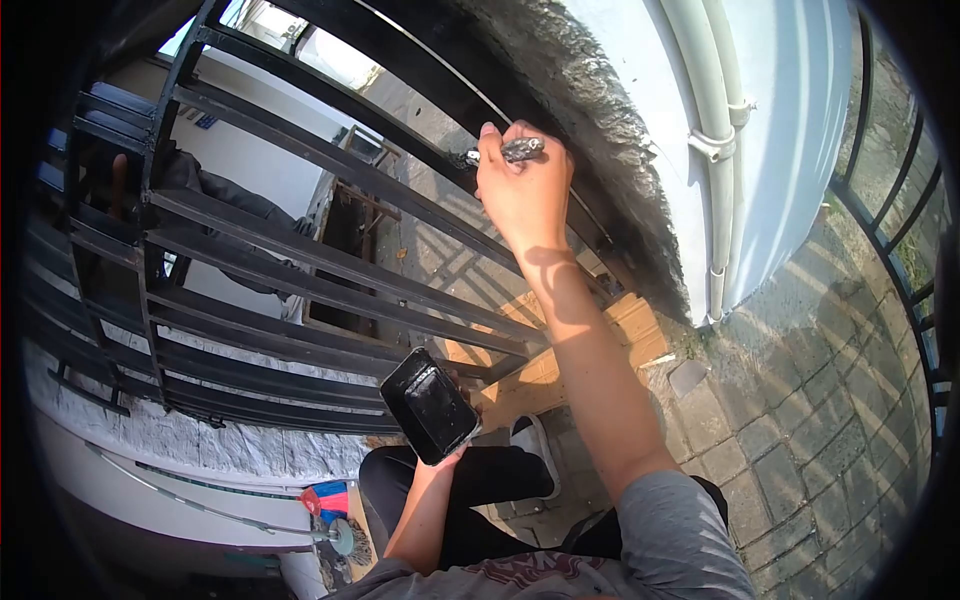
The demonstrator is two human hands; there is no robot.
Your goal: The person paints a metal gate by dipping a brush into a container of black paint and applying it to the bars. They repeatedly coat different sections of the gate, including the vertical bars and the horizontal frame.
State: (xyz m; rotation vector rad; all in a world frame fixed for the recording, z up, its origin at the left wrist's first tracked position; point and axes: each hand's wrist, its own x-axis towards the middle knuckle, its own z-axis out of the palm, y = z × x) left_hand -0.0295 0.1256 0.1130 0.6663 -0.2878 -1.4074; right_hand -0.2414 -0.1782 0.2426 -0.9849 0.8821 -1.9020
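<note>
My right hand (525, 185) is closed around the paint-smeared handle of a brush (522, 150), up against the black metal gate (340, 160). The brush's dark tip points left and touches or nearly touches a bar; the exact contact is hard to see. Lower down, my left hand (455, 455) holds a black rectangular tray (430, 405) from beneath and its right side. The tray is tilted, with glossy black paint inside. Most of my left fingers are hidden behind it.
Cardboard (635, 330) lies on the ground below the gate. White pipes (712, 150) run down the wall at the right, beside rough masonry. Paving bricks (770, 450) and a black fence (890, 240) are farther right. A mop (342, 537) lies at the lower left.
</note>
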